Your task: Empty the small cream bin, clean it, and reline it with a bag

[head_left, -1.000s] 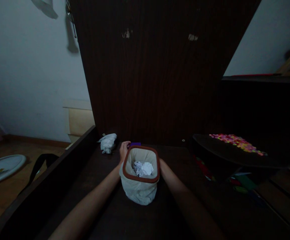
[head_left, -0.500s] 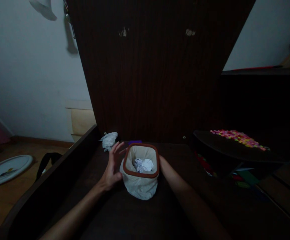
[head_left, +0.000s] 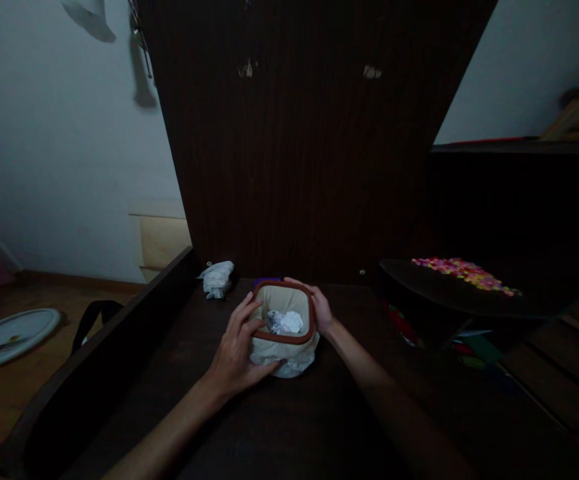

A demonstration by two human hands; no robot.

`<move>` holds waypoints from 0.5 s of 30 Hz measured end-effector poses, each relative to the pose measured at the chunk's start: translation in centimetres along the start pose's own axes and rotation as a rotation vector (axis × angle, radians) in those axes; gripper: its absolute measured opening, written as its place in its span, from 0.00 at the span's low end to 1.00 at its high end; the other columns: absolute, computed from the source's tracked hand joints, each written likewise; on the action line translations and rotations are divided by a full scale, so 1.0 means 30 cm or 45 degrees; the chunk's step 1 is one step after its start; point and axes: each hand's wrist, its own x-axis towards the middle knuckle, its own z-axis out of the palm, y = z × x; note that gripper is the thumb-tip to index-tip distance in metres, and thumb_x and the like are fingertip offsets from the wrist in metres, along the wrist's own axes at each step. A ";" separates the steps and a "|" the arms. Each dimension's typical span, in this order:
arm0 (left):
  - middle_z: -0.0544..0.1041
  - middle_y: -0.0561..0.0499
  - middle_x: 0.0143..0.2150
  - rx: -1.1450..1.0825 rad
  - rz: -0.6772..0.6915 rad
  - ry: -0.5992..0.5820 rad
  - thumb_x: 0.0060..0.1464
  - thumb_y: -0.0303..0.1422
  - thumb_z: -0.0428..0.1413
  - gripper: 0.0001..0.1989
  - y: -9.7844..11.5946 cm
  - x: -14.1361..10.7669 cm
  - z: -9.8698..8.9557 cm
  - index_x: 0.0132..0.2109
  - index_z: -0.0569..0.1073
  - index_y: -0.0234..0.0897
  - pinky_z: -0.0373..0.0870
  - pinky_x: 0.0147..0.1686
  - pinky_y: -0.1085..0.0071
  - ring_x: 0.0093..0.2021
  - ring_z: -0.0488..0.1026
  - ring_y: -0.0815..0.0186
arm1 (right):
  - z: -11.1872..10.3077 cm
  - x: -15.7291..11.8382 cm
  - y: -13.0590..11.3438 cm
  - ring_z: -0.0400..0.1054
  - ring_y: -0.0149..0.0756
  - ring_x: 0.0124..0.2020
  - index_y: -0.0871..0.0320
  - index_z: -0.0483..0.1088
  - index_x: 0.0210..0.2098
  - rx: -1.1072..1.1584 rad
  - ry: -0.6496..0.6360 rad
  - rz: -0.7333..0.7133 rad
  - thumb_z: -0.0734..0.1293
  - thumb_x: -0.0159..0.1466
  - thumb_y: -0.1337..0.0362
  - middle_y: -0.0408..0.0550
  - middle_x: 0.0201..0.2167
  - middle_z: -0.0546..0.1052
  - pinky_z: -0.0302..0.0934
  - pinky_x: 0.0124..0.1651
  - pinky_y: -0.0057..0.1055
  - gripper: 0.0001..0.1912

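Note:
A small wastebasket (head_left: 284,341) with a brown squared rim and a pale bag lining stands on the dark desk. Crumpled white paper (head_left: 289,323) lies inside it. My left hand (head_left: 239,350) grips its left side, fingers over the rim and thumb across the front of the bag. Around the back right corner of the rim curls my right hand (head_left: 319,308), closed on the basket; some of its fingers are hidden behind the rim. Just behind the basket, part of a purple item (head_left: 268,280) shows.
A crumpled whitish plastic bag (head_left: 217,279) lies at the desk's back left. A raised side board (head_left: 134,313) borders the left. To the right, a dark shelf (head_left: 399,270) bears a heap of colourful small pieces (head_left: 464,272). A tall dark panel (head_left: 289,167) rises behind.
My left hand has closed in from beside the basket onto its side. My right hand has come up round the back right rim. The basket sits slightly higher in view, its bag less visible.

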 end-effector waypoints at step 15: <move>0.55 0.33 0.72 -0.071 -0.084 -0.127 0.59 0.32 0.63 0.43 0.001 -0.010 -0.025 0.73 0.48 0.43 0.60 0.67 0.41 0.74 0.52 0.42 | -0.072 -0.181 -0.056 0.55 0.49 0.71 0.52 0.42 0.74 -0.437 -0.492 -0.212 0.83 0.44 0.63 0.60 0.72 0.57 0.45 0.72 0.49 0.68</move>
